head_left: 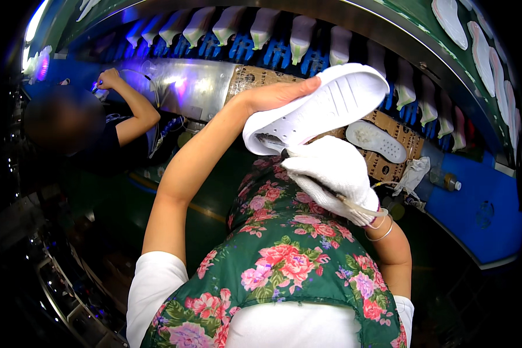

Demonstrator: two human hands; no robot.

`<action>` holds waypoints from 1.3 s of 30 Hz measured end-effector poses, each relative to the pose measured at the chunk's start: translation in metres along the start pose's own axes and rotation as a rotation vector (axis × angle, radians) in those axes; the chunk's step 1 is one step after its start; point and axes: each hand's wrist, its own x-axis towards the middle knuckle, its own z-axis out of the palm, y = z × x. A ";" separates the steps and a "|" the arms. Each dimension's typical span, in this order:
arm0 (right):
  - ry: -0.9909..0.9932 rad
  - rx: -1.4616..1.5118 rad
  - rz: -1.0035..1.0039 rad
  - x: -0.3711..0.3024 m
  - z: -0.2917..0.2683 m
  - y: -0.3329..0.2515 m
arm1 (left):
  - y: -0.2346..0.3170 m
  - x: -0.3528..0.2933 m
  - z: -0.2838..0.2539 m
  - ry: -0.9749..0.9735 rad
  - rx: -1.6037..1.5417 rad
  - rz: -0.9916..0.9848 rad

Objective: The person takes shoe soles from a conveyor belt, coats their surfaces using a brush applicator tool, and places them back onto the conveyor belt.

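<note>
Tilted in front of me is a white shoe sole (348, 95), its hollow inner side facing up. My left hand (281, 94) is closed on its far left edge, with the thumb along the rim. A white knitted glove covers my right hand (330, 171), which is closed round a slim tool at the sole's heel end. Dark bristles, like those of a brush (271, 141), touch the inside of the heel. From the gloved hand a thin clear tube (362, 209) runs back past my wrist. The tool's handle is mostly hidden by the glove.
A greyish sole (377, 141) lies on printed cardboard (385, 170). Nearby are a white cloth (413, 174) and a small bottle (446, 181). Shoe uppers (300, 37) hang in a row over blue holders (277, 53). At left, a co-worker's arm (134, 107) reaches over the bench.
</note>
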 end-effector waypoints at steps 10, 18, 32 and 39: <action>0.037 0.089 0.187 -0.003 -0.001 0.003 | 0.027 0.004 0.003 -0.095 0.656 -0.231; 0.001 0.057 0.191 -0.002 -0.001 -0.001 | 0.025 0.012 0.001 -0.050 0.685 -0.187; 0.645 0.371 0.643 -0.015 -0.020 0.023 | -0.045 0.021 0.002 -0.257 -0.740 0.271; 0.244 0.045 0.425 0.007 -0.052 0.023 | -0.069 0.014 0.029 0.050 -0.376 0.328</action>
